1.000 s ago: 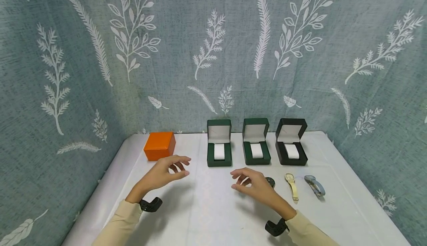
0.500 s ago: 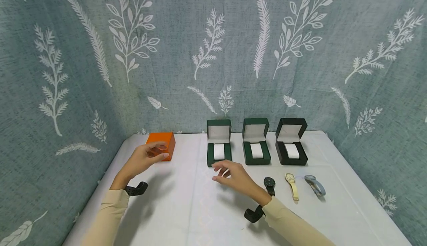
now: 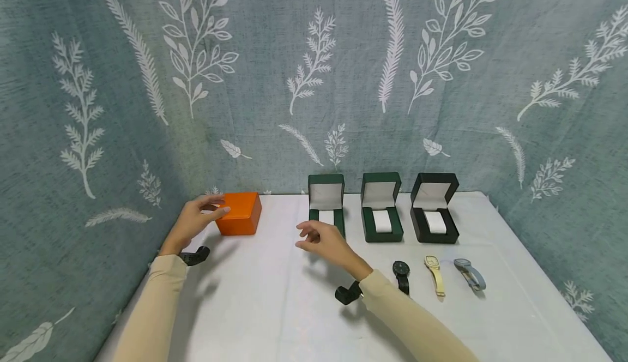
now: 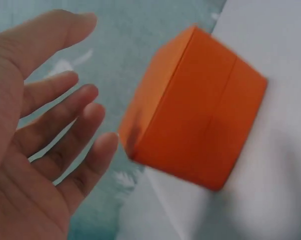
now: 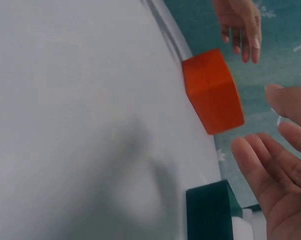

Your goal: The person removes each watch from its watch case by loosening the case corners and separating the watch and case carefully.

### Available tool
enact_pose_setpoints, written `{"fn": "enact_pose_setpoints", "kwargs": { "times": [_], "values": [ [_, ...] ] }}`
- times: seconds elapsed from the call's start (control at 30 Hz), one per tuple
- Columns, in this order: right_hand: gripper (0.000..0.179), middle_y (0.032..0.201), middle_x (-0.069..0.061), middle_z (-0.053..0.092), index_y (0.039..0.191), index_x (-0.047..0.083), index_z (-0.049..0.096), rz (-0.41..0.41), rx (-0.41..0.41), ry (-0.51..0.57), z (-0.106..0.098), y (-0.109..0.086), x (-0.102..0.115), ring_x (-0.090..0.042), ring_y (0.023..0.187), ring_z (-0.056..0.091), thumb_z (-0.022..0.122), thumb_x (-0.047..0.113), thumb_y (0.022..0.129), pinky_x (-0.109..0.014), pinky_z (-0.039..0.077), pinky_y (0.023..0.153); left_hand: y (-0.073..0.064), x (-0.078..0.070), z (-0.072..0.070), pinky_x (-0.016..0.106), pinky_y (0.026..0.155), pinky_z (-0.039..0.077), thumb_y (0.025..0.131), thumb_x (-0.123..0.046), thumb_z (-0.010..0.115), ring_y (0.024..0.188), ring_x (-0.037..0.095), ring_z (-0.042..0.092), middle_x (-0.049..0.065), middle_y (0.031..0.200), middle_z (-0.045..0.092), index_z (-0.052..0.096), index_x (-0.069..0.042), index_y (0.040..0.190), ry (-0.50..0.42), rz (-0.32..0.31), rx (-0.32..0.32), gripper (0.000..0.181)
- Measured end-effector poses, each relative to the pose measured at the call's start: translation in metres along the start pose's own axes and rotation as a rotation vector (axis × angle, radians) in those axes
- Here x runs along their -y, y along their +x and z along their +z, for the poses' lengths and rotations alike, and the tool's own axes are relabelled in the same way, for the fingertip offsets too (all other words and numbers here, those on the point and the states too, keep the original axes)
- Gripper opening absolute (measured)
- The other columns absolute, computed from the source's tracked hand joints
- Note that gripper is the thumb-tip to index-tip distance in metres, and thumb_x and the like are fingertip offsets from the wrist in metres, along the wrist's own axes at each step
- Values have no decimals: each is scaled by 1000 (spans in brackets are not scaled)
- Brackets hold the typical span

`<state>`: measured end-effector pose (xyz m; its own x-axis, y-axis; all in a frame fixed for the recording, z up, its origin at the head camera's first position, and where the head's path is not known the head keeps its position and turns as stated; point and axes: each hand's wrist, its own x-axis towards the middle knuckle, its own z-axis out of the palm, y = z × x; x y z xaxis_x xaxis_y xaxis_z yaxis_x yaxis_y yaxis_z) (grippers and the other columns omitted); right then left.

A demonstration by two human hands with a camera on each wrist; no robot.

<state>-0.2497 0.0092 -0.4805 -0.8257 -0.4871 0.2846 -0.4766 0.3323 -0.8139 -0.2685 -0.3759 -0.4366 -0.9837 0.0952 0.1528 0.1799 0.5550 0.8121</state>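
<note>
At the back left of the white table sits an orange box (image 3: 240, 217) with its lid closed. My left hand (image 3: 190, 223) is at that box's left side, fingers loosely bent and holding nothing. In the left wrist view a gap shows between the fingertips and the orange box (image 4: 195, 110). My right hand (image 3: 328, 242) hovers in front of the leftmost green watch box (image 3: 326, 193), partly covering it. Its fingers are relaxed, with nothing between them. The right wrist view shows the orange box (image 5: 213, 92) beyond those fingers.
A second green watch box (image 3: 382, 215) and a black watch box (image 3: 435, 215) stand open, white cushions inside. In front lie a black watch (image 3: 401, 275), a gold watch (image 3: 434, 275) and a blue-grey watch (image 3: 470, 273). Patterned curtain (image 3: 363, 78) surrounds the table.
My left hand has moved left and away from me, past the orange box's front to its left side. The right hand has moved left, from near the black watch to before the leftmost green box.
</note>
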Motion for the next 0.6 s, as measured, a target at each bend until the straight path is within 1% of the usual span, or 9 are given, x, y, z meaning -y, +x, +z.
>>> {"fn": "enact_pose_setpoints", "kwargs": {
  "times": [0.07,0.13,0.23,0.33,0.5,0.6],
  "values": [
    [38,113,-11,71,128,14,69,1,-2,-11,3,7,1,-10,90,67,80,24,93,-28,56,81,5,5,-2,56,104,46,98,-46,69,125,36,52,20,144,53,46,-6,154,-56,-48,-12,73],
    [39,113,-11,72,128,14,69,6,2,-12,8,14,3,-10,90,67,80,26,93,-27,55,80,7,11,-3,51,105,48,98,-48,67,125,33,53,20,145,52,44,-7,156,-99,-103,-29,74],
    [39,113,-11,72,128,14,69,20,16,8,18,24,5,-10,91,66,80,26,93,-27,55,80,8,21,-2,47,104,50,99,-51,65,123,29,55,19,147,50,41,-8,158,-129,-165,-39,77],
    [38,114,-10,72,128,15,69,41,26,18,27,34,4,-10,92,65,79,26,93,-27,55,81,11,28,0,49,104,49,98,-52,66,126,32,54,20,150,47,39,-7,158,-118,-172,-10,80],
    [38,110,-9,72,127,11,70,70,9,0,41,50,-4,-10,91,65,80,24,93,-26,55,80,19,32,2,55,104,48,96,-48,70,132,41,48,24,156,40,37,-3,158,-74,-138,56,84],
    [39,108,-8,72,128,6,69,87,11,-5,50,57,-7,-11,90,65,79,22,94,-26,55,80,21,32,1,56,104,48,95,-43,74,134,43,45,26,156,38,34,-1,159,-71,-160,82,86]
  ]
}}
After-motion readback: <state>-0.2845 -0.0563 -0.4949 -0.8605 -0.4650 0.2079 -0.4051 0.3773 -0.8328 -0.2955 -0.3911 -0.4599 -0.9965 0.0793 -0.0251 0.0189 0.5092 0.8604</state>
